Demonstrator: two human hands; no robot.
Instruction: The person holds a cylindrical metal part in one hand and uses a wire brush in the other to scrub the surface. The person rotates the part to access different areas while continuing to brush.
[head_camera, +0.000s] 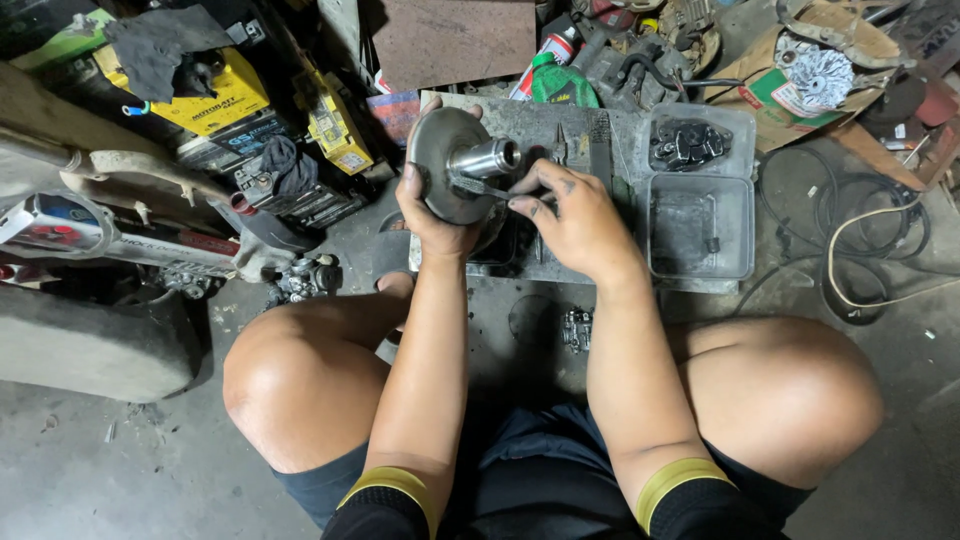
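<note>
Left hand (432, 215) wrapped around the rim of a round metal pulley disc (440, 150), gripping it from below and behind, face turned toward the right. Short shiny hub sleeve (488, 157) jutting from the disc's centre, long axis pointing right and level, straight at the other hand. Right hand (572, 215) just beside that hub, fingers pinched narrow on a thin metal tool (490, 187) (kind too small to tell), tip laid against the disc face just under the sleeve. Right hand the nearer of the two to the hub's open end; left hand closed on the rim only.

All of it held above a flat grey work board (560, 125) on the floor, serving as bench. To the right, a clear plastic tray (700, 235) with dark parts in its far compartment. Small metal part (577, 328) on the floor between the knees. Yellow batteries (225, 100) stacked off to the left, coiled cable (850, 250) on the right.
</note>
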